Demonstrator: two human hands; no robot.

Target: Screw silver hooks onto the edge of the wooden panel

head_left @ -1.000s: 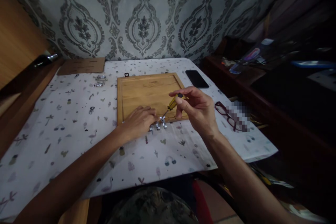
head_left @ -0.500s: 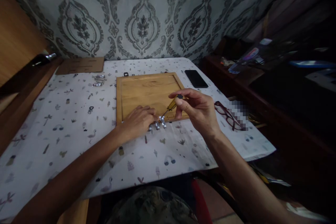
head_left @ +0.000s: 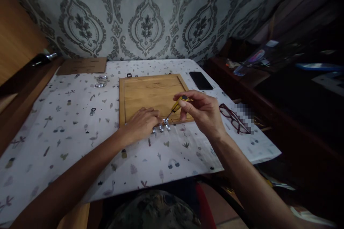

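Observation:
A framed wooden panel [head_left: 150, 89] lies flat on the patterned tablecloth. Several shiny metal hooks [head_left: 167, 126] stick out along its front edge. My right hand [head_left: 202, 112] pinches the handle of a small yellow-and-black screwdriver [head_left: 177, 104], tilted so that its tip meets the rightmost hook. Across the panel's front edge lies my left hand [head_left: 143, 121], its fingers bent and pressed together, fingertips at the hooks beside the screwdriver tip. Part of the hook row is hidden under the left hand.
Loose shiny metal pieces [head_left: 101, 81] lie left of the panel, and a flat cardboard piece [head_left: 82, 66] at the back left. A black phone [head_left: 201, 80] and dark-red glasses [head_left: 233, 118] lie on the right. Beyond the table's right edge is a plastic bottle [head_left: 252, 59].
The screwdriver's handle has turned slightly in my right fingers, its tip still at the same hook. My left hand stays where it was.

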